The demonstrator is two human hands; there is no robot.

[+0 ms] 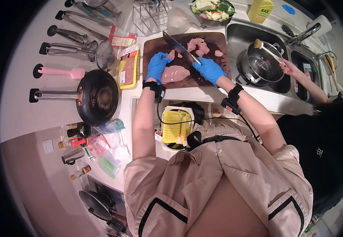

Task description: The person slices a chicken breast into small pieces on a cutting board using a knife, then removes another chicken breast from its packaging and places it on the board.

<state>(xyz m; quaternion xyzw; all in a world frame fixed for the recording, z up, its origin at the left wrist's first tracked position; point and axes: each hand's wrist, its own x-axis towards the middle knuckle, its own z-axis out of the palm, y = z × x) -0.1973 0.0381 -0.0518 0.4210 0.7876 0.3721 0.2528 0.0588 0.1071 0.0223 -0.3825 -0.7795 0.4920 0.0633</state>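
Note:
My right hand [210, 70], in a blue glove, is closed around the handle of a kitchen knife [177, 46], whose blade slants up and left over the dark cutting board [218, 66]. My gloved left hand [158, 66] holds a piece of raw chicken [170, 54] against the board, left of the blade. Just below, a whole raw chicken breast [175, 74] lies beside my left fingers. Several cut chicken chunks [199, 46] lie towards the board's far edge, to the right of the blade. A small piece lies near the blade.
A yellow tray of packed raw chicken [128, 69] is left of the board. A bowl of vegetables [214, 14] stands behind. At right, a co-worker's hand [290, 67] holds a brush over a pot [263, 63] in the sink [236, 38]. Below the board, yellow trays [174, 126] lie in a bin.

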